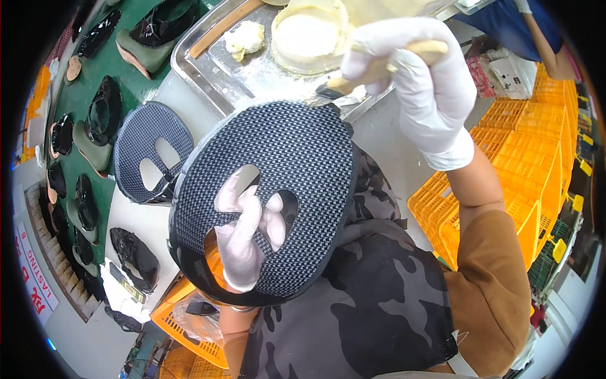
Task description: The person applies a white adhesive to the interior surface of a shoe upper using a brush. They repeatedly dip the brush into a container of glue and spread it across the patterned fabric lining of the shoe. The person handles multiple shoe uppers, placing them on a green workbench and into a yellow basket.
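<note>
My left hand (242, 243), in a white glove, holds up a black shoe upper (309, 170) with a grey woven lining. Its fingers are hooked through the two oval cutouts and closed round the narrow strip between them. In my gloved right hand (435, 95) is a brush (344, 83) with a wooden handle, gripped between thumb and fingers. The dark bristles rest at the far rim of the upper, by its edge. Beyond it, a metal tray (205, 79) carries a round tub (309, 38) of pale, creamy paste and a whitish lump (244, 39).
Another woven-lined upper (142, 136) stands on the white table at left. Several glossy black uppers, some on green lasts (85, 148), line a green surface farther left. Orange crates (499, 183) are stacked at right; another orange crate (167, 316) sits below left. A person's arm (543, 44) shows at far right.
</note>
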Demonstrator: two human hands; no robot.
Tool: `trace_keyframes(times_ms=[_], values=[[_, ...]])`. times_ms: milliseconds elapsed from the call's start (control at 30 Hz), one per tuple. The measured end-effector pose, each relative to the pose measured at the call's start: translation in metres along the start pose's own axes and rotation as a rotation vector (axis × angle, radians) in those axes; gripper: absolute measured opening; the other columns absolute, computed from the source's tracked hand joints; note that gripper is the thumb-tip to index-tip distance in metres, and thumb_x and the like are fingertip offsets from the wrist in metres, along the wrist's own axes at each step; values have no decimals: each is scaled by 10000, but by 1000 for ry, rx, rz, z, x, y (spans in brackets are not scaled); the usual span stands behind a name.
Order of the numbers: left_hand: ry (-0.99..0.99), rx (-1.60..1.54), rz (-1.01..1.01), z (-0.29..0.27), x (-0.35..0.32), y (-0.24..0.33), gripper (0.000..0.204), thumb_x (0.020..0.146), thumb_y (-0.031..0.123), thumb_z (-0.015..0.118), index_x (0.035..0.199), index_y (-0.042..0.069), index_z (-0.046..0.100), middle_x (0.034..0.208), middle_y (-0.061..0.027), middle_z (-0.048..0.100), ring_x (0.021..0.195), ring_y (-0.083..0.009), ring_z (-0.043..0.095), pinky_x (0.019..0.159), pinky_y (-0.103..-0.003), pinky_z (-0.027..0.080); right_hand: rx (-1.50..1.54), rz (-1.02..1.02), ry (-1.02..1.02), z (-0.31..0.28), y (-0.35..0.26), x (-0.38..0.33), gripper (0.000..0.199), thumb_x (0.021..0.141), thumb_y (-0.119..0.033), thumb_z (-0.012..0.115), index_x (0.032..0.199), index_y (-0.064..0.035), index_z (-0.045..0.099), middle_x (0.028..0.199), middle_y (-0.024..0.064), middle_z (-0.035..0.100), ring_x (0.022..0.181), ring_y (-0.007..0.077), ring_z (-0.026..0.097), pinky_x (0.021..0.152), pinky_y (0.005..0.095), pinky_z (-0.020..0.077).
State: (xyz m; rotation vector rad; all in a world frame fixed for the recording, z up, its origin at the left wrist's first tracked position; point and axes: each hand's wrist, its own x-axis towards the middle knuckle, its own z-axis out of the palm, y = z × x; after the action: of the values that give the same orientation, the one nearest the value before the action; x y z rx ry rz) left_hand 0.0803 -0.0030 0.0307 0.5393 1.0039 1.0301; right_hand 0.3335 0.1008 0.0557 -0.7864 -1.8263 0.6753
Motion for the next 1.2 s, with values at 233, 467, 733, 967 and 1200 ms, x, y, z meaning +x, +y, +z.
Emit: trace_keyframes(times_ms=[233, 467, 733, 967, 1200], values=[[83, -22, 99, 8, 1, -9, 369, 961, 85, 386, 1324, 71, 321, 920, -158, 583, 497, -109, 488, 453, -181, 403, 97, 58, 264, 10, -13, -28, 142, 936, -113, 475, 993, 0, 537, 807, 68, 654, 648, 55, 585, 551, 161, 456], [87, -90, 267, 8, 3, -21, 479, 938, 84, 402, 1378, 60, 215, 1115, -243, 553, 608, -172, 557, 503, -231, 446, 295, 29, 284, 5, -23, -11, 232, 964, -204, 429, 1003, 13, 501, 868, 139, 614, 654, 156, 585, 564, 249, 488], [201, -201, 475, 20, 10, -16, 519, 911, 37, 408, 1383, 100, 201, 1189, -132, 529, 759, -221, 600, 559, -274, 502, 202, 93, 548, 28, -3, 10, 192, 950, -112, 431, 1105, -2, 404, 889, 161, 598, 732, 206, 637, 511, 249, 534], [108, -201, 568, 15, 30, -13, 482, 918, 34, 424, 1332, 242, 291, 1232, -125, 504, 871, -161, 503, 643, -304, 455, 297, 123, 418, 16, -10, -12, 201, 964, -170, 410, 1080, -7, 431, 835, 163, 598, 642, 175, 602, 507, 237, 512], [227, -96, 782, 26, 40, -21, 492, 920, 57, 407, 1370, 176, 247, 1206, -241, 515, 639, -257, 634, 544, -281, 527, 300, 124, 653, 41, 0, 23, 138, 946, -127, 439, 1015, -17, 487, 876, 101, 598, 677, 162, 607, 550, 224, 502]])
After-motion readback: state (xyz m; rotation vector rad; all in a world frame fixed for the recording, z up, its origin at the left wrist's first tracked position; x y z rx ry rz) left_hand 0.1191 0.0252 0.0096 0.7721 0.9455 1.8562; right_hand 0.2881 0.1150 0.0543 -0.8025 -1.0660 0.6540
